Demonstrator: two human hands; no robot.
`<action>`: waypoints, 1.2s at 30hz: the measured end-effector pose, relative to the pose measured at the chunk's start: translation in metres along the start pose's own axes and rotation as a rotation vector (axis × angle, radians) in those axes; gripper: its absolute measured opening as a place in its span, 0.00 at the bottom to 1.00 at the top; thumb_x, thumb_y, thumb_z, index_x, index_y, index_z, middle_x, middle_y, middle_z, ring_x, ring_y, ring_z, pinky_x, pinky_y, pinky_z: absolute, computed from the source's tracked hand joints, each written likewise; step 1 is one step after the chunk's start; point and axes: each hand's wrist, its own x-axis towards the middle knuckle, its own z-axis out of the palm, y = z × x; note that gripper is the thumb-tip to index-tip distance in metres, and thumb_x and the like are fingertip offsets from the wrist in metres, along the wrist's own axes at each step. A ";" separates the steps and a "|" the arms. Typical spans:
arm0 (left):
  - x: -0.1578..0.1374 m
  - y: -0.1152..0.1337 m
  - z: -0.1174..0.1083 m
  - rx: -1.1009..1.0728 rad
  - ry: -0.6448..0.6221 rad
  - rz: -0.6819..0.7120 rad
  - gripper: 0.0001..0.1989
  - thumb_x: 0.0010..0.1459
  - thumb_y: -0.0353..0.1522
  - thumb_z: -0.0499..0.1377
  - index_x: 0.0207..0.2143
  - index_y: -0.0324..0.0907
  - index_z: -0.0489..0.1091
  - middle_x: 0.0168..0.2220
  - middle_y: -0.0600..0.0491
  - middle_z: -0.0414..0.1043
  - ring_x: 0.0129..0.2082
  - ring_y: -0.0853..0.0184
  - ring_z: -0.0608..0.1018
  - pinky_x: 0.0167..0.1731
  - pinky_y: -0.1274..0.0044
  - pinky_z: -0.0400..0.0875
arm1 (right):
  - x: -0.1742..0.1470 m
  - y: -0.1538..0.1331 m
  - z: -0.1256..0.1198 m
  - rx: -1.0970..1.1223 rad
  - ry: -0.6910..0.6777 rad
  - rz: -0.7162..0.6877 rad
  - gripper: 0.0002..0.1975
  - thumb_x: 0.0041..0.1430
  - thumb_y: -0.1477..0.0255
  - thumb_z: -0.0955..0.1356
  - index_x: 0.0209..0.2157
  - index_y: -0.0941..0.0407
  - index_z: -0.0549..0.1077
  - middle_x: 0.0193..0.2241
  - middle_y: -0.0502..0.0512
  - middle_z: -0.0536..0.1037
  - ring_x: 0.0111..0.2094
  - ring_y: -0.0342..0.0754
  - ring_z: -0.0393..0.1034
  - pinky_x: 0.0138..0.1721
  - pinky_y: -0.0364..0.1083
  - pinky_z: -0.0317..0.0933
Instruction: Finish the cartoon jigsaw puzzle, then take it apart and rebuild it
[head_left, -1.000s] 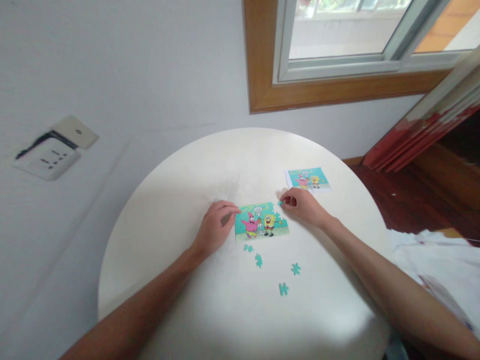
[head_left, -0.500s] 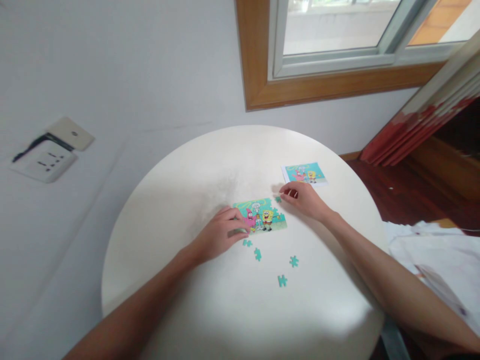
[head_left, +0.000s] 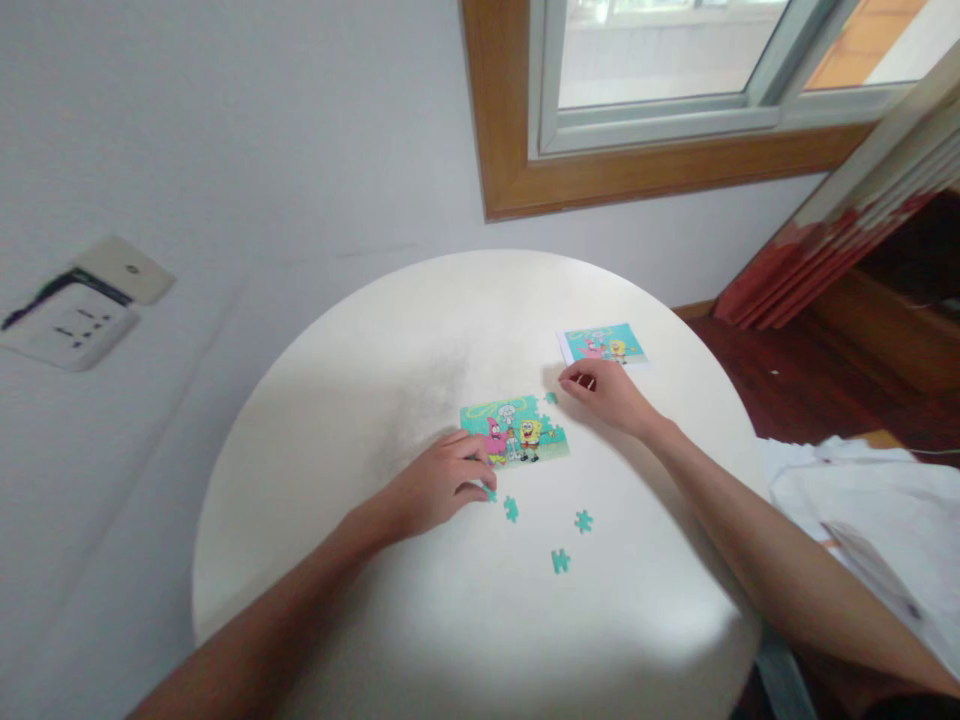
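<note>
A jigsaw puzzle [head_left: 516,430] with a cartoon picture lies partly assembled on the table, its upper right side ragged. My left hand [head_left: 450,480] is at its lower left corner, thumb and fingers closed on a small teal puzzle piece [head_left: 490,494]. My right hand [head_left: 609,396] is at the upper right of the puzzle, fingers curled and tips together; whether anything is in them is hidden. Just left of those fingertips lies a teal loose piece [head_left: 551,398]. Closer to me are another loose piece [head_left: 511,509], a star-shaped piece [head_left: 583,521] and a notched piece [head_left: 561,561].
A picture card [head_left: 611,341] showing the same cartoon lies beyond my right hand on the round white table [head_left: 337,370]. Behind stand a wall and a wood-framed window [head_left: 510,150]. White cloth or bags [head_left: 862,510] lie to the right, below a curtain [head_left: 802,260].
My left hand has come down from the puzzle's edge onto the loose piece below it. The right fingertips have drawn slightly away from the piece beside them. The view has shifted slightly.
</note>
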 end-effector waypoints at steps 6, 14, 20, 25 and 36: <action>-0.002 -0.001 -0.001 0.029 -0.002 0.018 0.04 0.61 0.32 0.62 0.39 0.44 0.74 0.40 0.52 0.70 0.43 0.63 0.68 0.44 0.74 0.59 | 0.001 0.006 0.000 0.003 0.014 -0.010 0.09 0.59 0.71 0.65 0.32 0.57 0.76 0.28 0.53 0.78 0.25 0.43 0.65 0.30 0.45 0.59; -0.001 0.009 -0.007 0.076 -0.062 0.030 0.02 0.61 0.28 0.61 0.34 0.41 0.70 0.39 0.52 0.69 0.42 0.64 0.67 0.43 0.75 0.58 | 0.001 0.002 0.000 0.012 0.009 -0.007 0.09 0.59 0.72 0.65 0.32 0.58 0.76 0.28 0.52 0.78 0.25 0.42 0.65 0.29 0.44 0.58; 0.000 0.009 -0.008 0.025 -0.087 0.052 0.08 0.65 0.29 0.57 0.30 0.40 0.67 0.31 0.55 0.70 0.36 0.67 0.68 0.40 0.76 0.58 | 0.001 0.004 0.000 0.018 0.014 0.002 0.09 0.59 0.71 0.65 0.31 0.58 0.76 0.27 0.52 0.77 0.24 0.42 0.64 0.29 0.44 0.58; 0.003 0.003 -0.006 -0.108 0.050 0.019 0.08 0.66 0.29 0.55 0.33 0.41 0.71 0.33 0.54 0.73 0.37 0.68 0.73 0.41 0.77 0.63 | 0.002 0.007 0.001 0.026 0.013 -0.011 0.09 0.59 0.71 0.65 0.31 0.58 0.76 0.26 0.52 0.77 0.24 0.42 0.63 0.29 0.44 0.58; 0.008 -0.002 0.014 -0.541 0.323 -0.227 0.09 0.60 0.33 0.60 0.40 0.41 0.78 0.42 0.47 0.78 0.43 0.64 0.80 0.45 0.75 0.74 | -0.004 -0.010 0.014 0.048 -0.055 -0.055 0.08 0.59 0.72 0.65 0.33 0.57 0.77 0.30 0.54 0.78 0.26 0.43 0.67 0.31 0.44 0.61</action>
